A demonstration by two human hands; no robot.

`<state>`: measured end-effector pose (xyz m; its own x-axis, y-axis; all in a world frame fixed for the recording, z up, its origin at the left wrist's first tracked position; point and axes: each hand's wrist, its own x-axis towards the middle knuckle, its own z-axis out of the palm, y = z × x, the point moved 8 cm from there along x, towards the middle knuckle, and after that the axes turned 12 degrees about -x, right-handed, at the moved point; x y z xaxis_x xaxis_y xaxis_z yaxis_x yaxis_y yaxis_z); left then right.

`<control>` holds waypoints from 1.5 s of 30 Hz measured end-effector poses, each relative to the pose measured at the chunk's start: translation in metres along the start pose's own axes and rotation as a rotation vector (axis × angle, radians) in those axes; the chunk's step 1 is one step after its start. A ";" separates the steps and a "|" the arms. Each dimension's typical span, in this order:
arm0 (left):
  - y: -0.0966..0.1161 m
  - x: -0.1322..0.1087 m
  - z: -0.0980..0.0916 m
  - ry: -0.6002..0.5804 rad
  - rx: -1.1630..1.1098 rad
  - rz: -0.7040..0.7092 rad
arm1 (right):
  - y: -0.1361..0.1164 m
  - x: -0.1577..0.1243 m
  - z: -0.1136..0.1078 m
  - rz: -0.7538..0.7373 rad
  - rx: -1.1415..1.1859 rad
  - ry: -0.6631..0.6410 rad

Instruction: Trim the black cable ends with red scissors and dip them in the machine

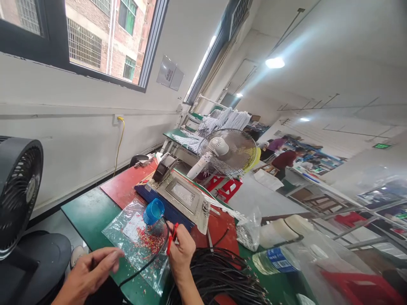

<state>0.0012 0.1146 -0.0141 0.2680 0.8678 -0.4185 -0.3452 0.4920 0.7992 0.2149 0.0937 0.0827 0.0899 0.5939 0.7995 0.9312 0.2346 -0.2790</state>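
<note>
My right hand [182, 253] pinches a small red piece [172, 238] together with the end of a black cable [151, 257], just above a clear plastic bag [140, 241] strewn with small red pieces. My left hand [92, 271] hovers at the bag's near-left edge, fingers loosely curled, holding nothing that I can see. A blue cup [153, 211] stands on the bag's far side. A thick bundle of black cables [219, 275] lies under my right forearm.
A grey machine [181, 197] sits on the green and red table [92, 212]. A white fan [227, 152] stands behind it, a black fan [17, 186] at the left. A water bottle [275, 260] and plastic bags lie right. People work far back.
</note>
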 end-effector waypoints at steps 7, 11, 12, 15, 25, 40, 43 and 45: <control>-0.015 -0.009 0.075 -0.274 0.033 -0.220 | -0.062 -0.023 -0.036 -0.355 -0.066 -0.015; -0.023 -0.025 0.091 -0.265 -0.149 -0.287 | -0.075 -0.034 -0.042 -0.445 -0.110 -0.066; -0.027 -0.028 0.091 -0.238 -0.185 -0.315 | -0.077 -0.037 -0.044 -0.467 -0.121 -0.066; -0.041 -0.031 0.093 -0.212 -0.287 -0.355 | -0.078 -0.043 -0.051 -0.495 -0.153 -0.052; -0.078 -0.027 0.091 -0.171 -0.315 -0.417 | -0.074 -0.051 -0.067 -0.436 -0.180 -0.098; -0.077 -0.027 0.100 -0.297 0.015 -0.355 | -0.006 -0.071 -0.081 0.060 -0.372 -0.298; -0.080 -0.028 0.104 -0.314 -0.009 -0.390 | -0.007 -0.072 -0.083 0.046 -0.394 -0.289; -0.082 -0.028 0.105 -0.320 -0.004 -0.408 | -0.007 -0.072 -0.085 0.039 -0.396 -0.280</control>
<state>0.1163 0.0427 -0.0233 0.6433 0.5407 -0.5421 -0.1587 0.7868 0.5964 0.2315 -0.0159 0.0723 0.0792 0.7933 0.6037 0.9968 -0.0705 -0.0383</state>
